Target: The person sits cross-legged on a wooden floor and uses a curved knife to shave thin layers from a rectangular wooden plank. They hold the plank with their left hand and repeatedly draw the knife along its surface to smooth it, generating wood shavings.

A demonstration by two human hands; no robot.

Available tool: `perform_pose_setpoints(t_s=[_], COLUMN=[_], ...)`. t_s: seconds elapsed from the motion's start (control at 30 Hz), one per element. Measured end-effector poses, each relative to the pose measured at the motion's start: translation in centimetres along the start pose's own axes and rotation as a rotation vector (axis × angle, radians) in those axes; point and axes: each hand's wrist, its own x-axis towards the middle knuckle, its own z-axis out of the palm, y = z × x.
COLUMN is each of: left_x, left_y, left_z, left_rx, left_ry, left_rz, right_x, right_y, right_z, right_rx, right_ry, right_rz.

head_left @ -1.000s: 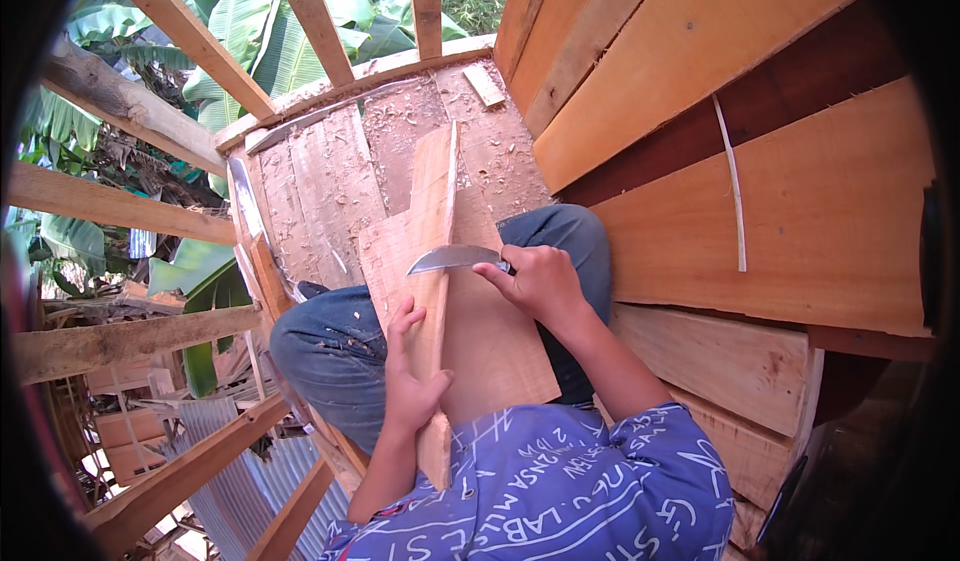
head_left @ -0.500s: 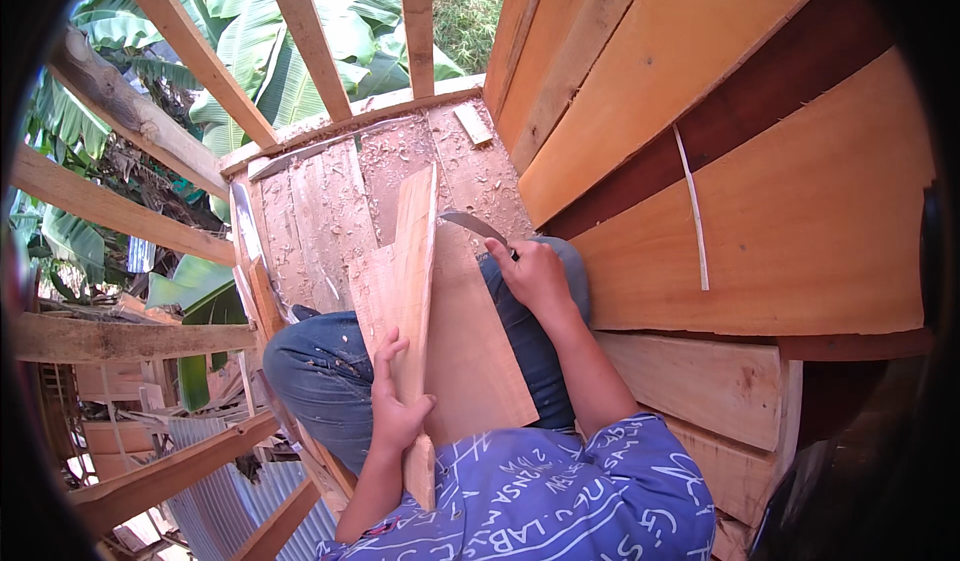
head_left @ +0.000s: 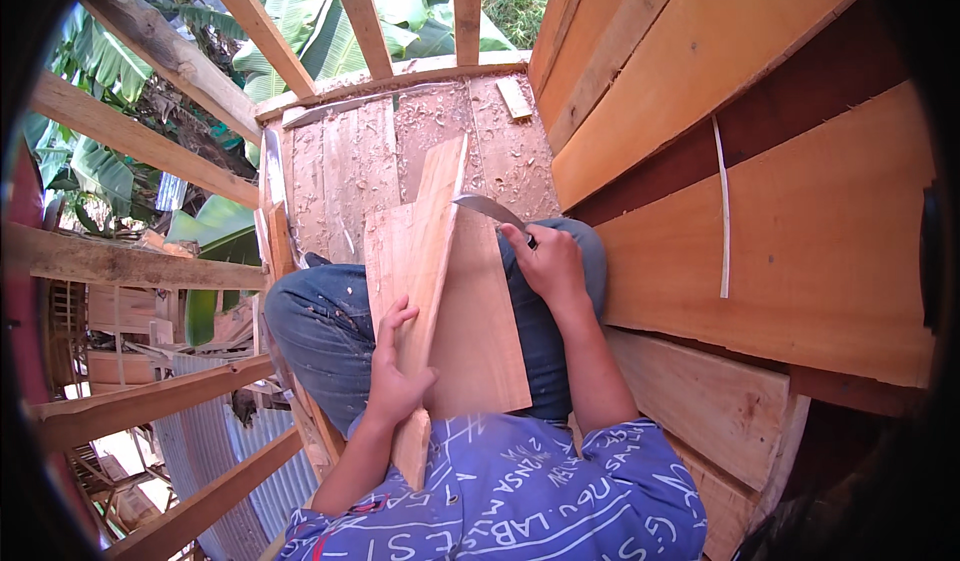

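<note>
A narrow wooden plank (head_left: 440, 231) stands slanted along a wider wooden board (head_left: 487, 351) that rests across my lap. My left hand (head_left: 397, 373) is wrapped round the plank's lower part, thumb on its right side. In my right hand (head_left: 553, 266) is a knife (head_left: 489, 208) with a curved metal blade, gripped by its dark handle. The blade tip meets the plank's right edge below its top end; whether it cuts into the wood I cannot tell. My right wrist is above my right knee.
Curly shavings (head_left: 430, 116) litter the plank floor (head_left: 340, 161), where a small wood offcut (head_left: 514, 98) lies at the back. Wooden railing bars (head_left: 260, 31) close off the left and far sides. Large boards (head_left: 760, 231) form a wall at my right, with a thin pale strip (head_left: 722, 211) on it.
The whole view has shifted, so the floor and railing appear higher and further right. The knife's tip has come closer to the plank's edge. Both hands keep their holds.
</note>
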Motion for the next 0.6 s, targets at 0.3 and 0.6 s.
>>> perform_pose_setpoints(t_s=[0.3, 0.6], left_x=[-0.6, -1.3], left_y=[0.2, 0.4], left_z=[0.8, 1.4], left_rx=[-0.030, 0.009], left_ry=[0.013, 0.029], left_rz=[0.000, 0.030], right_x=[-0.8, -2.0], right_y=[0.1, 0.1], right_z=[-0.5, -0.6], right_rx=[0.007, -0.017], right_ry=[-0.018, -0.059], right_rz=[-0.075, -0.210])
